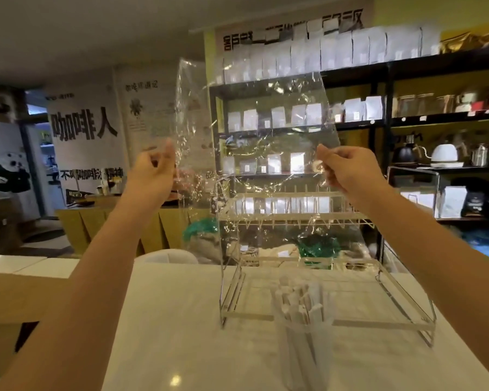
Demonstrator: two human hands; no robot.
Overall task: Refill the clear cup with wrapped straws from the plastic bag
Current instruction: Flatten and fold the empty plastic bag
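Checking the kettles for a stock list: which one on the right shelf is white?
The squat rounded kettle in the middle; the kettle left of it is black, and the pot right of it is steel.

— What stands on the white counter (181, 320)?
— A clear acrylic rack (378, 294), right of centre; a brown cardboard box (9, 300) at the near left edge
— And far off?
— Dark shelves (387, 66) on the right with white pouches (336, 49), a white kettle (444, 155), and a poster (82, 128) on the left

White counter (181, 320) — clear cup (304, 348), wire rack (378, 325).
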